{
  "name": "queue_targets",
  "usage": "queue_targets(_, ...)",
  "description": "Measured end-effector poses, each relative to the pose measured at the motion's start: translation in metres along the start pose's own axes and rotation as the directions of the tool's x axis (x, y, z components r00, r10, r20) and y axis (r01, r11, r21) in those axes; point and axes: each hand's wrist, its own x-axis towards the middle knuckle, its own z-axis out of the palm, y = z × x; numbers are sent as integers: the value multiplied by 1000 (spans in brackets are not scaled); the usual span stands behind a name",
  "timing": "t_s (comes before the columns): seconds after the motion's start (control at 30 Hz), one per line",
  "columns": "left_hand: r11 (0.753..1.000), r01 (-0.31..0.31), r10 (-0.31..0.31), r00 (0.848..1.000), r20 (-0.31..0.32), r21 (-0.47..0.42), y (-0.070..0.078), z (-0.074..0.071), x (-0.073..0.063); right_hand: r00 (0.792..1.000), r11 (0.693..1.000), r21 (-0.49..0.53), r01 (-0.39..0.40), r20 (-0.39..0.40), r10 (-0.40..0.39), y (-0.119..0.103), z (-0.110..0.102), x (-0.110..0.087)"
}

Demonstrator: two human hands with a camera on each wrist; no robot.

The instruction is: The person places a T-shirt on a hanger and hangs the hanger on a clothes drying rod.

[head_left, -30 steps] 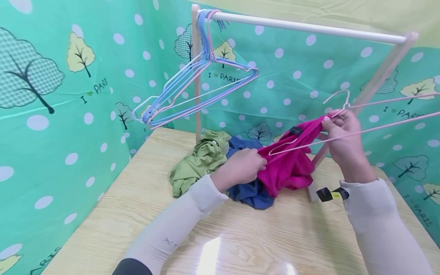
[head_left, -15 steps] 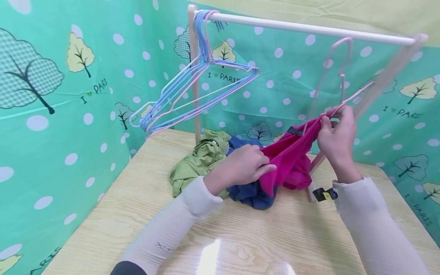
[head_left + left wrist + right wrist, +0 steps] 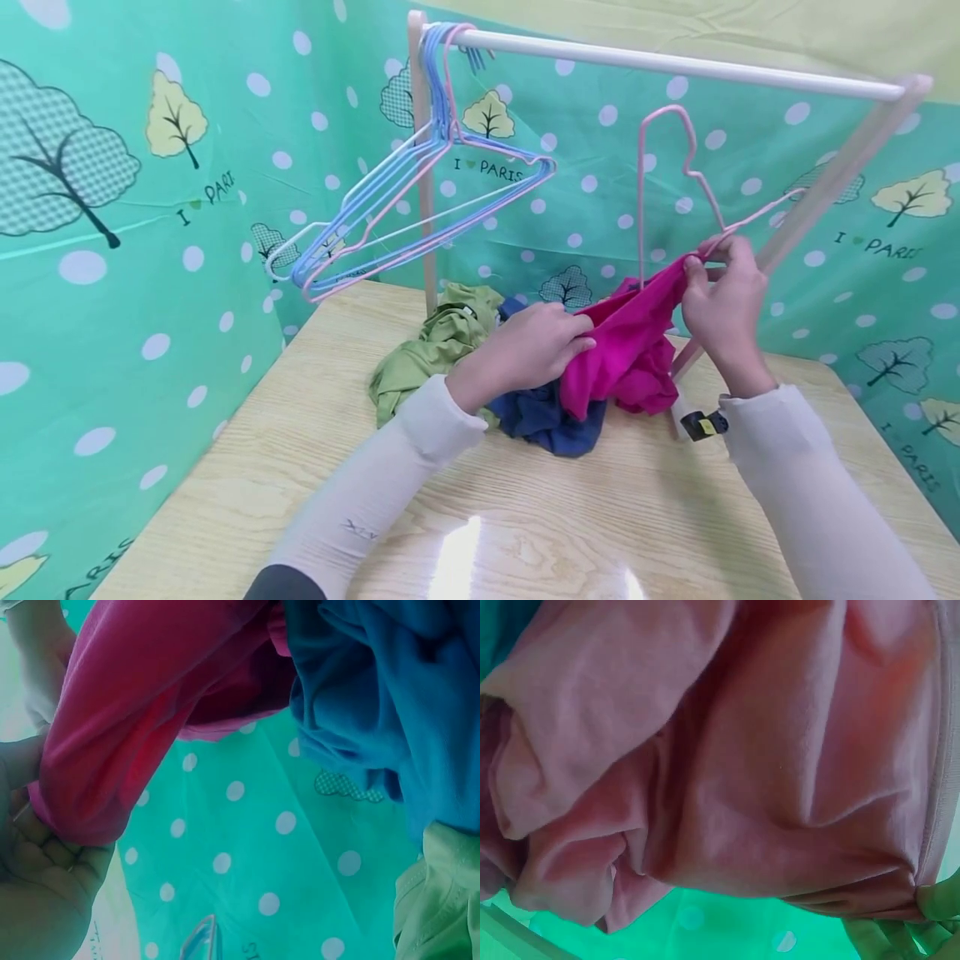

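Observation:
A magenta garment [image 3: 626, 358] is stretched between both hands above the table. My left hand [image 3: 528, 346] grips its left edge; in the left wrist view that hand's fingers [image 3: 49, 862] curl round the cloth. On the other side my right hand [image 3: 726, 304] pinches the upper edge between thumb and fingers, a hold that the right wrist view repeats at the garment's hem [image 3: 934, 795]. A pink wire hanger [image 3: 641, 200] rises above the garment. One part of it disappears behind or into the cloth, while an arm sticks out past the right hand. Whether that hand also holds the hanger, I cannot tell.
A rack with a white rail [image 3: 637, 58] stands at the back. Several blue, white and pink hangers [image 3: 431, 167] hang at its left end. Underneath, a green garment [image 3: 427, 358] and a blue garment [image 3: 555, 421] lie crumpled on the wooden table [image 3: 300, 433].
The pink hanger has turned from pointing right to standing with its hook up, and has shifted left with one part into or behind the cloth. The right hand has moved slightly left.

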Motion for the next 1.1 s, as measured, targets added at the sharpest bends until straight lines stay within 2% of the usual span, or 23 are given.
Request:
queue_targets(0.17, 1000, 9, -9, 1000, 15, -18, 1, 1, 4, 999, 1000, 4, 16, -40, -16, 0, -1, 2)
queue_targets(0.3, 1000, 6, -6, 1000, 3, -26, 2, 1, 6, 999, 999, -17, 38, -32, -38, -2, -4, 5)
queue_targets(0.47, 998, -2, -1, 999, -48, -70, 0, -2, 6, 999, 997, -66, 32, 46, -29, -5, -8, 9)
queue_targets(0.63, 993, -9, -4, 994, -109, -119, -10, -14, 1, 991, 997, -67, 43, 127, -34, -3, -9, 14)
queue_targets(0.77, 985, -37, 9, 986, -169, -167, -22, -25, -3, 983, 995, -51, 82, 168, -73, 2, -9, 19)
queue_targets(0.93, 978, -82, 28, 963, -268, -191, -33, -37, -7, 961, 995, -41, 89, 268, -75, 6, -13, 25)
queue_targets(1.03, 977, -77, 9, 948, -319, -201, -37, -42, -8, 945, 995, -53, 89, 321, -67, 8, -15, 26)
queue_targets(1.1, 978, -58, -10, 945, -328, -199, -38, -44, -8, 933, 994, -48, 96, 352, -73, 8, -15, 27)
